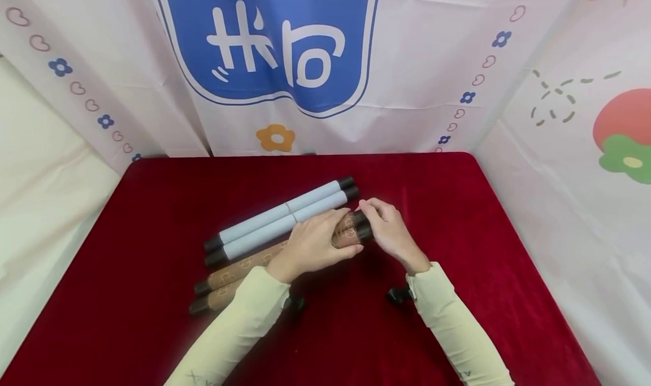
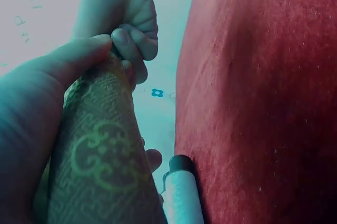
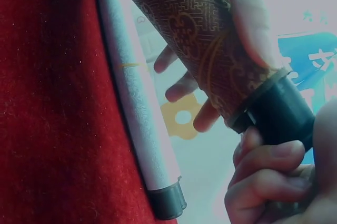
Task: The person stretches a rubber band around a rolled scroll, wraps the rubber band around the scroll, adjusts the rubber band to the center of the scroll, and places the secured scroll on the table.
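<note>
Two brown scrolls [image 1: 244,267] with gold patterning and black end caps lie side by side, slanting up to the right. Over their right part, my left hand [image 1: 314,243] grips them, thumb on the near side. My right hand [image 1: 390,230] pinches the black end [image 3: 281,111] at their right tip, fingers curled. A thin yellowish band [image 3: 206,63] shows on the brown surface near that end. Behind them, two pale blue-white scrolls [image 1: 264,222] with black ends lie parallel, held together by a thin band around the middle.
Everything lies on a table with a dark red velvet cloth [image 1: 447,318]. Printed white curtains [image 1: 417,75] hang behind and on both sides, close to the table's edges. A small black device [image 1: 398,295] sits by the right wrist.
</note>
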A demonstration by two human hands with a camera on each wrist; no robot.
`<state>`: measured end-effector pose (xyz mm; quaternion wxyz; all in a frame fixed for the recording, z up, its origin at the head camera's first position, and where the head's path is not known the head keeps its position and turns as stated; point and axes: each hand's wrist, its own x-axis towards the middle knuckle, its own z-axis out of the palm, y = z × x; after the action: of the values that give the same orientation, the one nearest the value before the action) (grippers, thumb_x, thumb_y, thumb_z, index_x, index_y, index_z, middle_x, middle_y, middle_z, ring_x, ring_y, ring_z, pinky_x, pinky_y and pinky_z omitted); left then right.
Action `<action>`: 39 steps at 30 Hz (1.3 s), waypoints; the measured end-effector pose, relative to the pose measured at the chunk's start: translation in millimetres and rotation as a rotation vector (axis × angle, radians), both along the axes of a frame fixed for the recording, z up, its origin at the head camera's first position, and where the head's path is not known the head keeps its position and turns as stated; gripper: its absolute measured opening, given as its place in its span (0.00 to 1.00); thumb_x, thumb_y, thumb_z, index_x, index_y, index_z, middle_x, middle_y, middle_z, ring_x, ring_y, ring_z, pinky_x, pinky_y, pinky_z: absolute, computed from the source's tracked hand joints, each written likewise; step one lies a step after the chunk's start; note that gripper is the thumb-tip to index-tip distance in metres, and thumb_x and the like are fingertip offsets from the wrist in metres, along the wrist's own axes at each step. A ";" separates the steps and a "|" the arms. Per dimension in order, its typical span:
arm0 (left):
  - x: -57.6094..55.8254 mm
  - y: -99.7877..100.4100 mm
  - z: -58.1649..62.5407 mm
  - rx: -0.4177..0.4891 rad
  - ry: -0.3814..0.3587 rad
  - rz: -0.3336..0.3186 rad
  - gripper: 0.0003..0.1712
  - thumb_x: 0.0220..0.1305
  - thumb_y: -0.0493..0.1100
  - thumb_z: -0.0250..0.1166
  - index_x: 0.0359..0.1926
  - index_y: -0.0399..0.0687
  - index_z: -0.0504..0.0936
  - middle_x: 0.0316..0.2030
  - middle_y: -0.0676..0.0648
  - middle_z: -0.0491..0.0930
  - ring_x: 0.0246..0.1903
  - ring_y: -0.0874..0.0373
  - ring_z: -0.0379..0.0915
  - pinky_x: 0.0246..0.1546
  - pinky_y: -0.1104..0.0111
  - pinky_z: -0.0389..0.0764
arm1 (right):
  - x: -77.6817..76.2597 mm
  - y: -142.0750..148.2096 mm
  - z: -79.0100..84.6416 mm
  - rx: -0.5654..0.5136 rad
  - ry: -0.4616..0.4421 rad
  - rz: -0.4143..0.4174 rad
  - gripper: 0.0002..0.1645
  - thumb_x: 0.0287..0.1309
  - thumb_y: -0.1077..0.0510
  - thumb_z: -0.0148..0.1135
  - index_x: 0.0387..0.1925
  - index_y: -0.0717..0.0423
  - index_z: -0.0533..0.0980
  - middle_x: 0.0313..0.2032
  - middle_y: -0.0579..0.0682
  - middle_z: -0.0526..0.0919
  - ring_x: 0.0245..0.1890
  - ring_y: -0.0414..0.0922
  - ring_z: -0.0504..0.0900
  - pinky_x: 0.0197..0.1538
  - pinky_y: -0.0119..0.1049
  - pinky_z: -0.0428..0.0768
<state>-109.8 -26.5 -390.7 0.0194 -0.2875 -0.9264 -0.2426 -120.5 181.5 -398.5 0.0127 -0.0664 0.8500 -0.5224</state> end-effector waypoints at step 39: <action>3.8 -27.5 -1.3 0.096 -0.022 -0.101 0.48 0.60 0.65 0.76 0.72 0.43 0.74 0.54 0.48 0.85 0.47 0.57 0.82 0.48 0.58 0.84 | -0.1 1.2 1.7 0.029 0.035 -0.022 0.24 0.83 0.45 0.45 0.43 0.52 0.84 0.38 0.52 0.86 0.39 0.46 0.77 0.43 0.39 0.75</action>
<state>-106.0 -54.0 -392.0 0.0105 -0.3298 -0.8982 -0.2905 -120.6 182.7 -396.8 -0.0070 -0.0661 0.8582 -0.5090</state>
